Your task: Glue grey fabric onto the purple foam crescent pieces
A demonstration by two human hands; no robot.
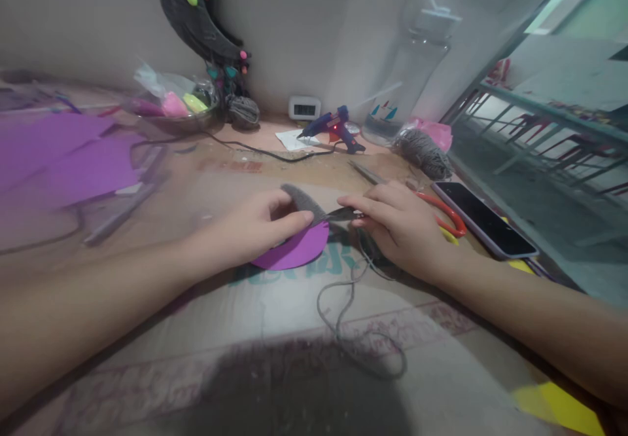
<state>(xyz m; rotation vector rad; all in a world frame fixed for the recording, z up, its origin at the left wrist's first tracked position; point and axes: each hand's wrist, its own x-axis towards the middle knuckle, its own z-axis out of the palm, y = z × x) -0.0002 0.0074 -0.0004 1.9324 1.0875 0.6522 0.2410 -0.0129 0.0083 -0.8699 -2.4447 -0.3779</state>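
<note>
My left hand (267, 223) pinches a purple round-edged piece (294, 251), thin like craft foam or card, together with a grey fuzzy curved part (301, 201) along its upper side. My right hand (400, 223) is closed on a small dark pointed tool (342, 213), its tip touching the edge of the grey part. Its kind is hidden by my fingers. Grey yarn (338, 325) trails in loops from below my right hand across the surface. Red-handled scissors (458, 225) lie behind and under that hand, their blade pointing away to the left.
A phone (485, 220) lies right, beside a grey yarn ball (422, 153). Behind are a blue glue gun (338, 128) with a lit red light, a small white clock (305, 107), a clear bottle (409, 76) and a bowl (171, 120). Purple sheets (63, 158) lie left.
</note>
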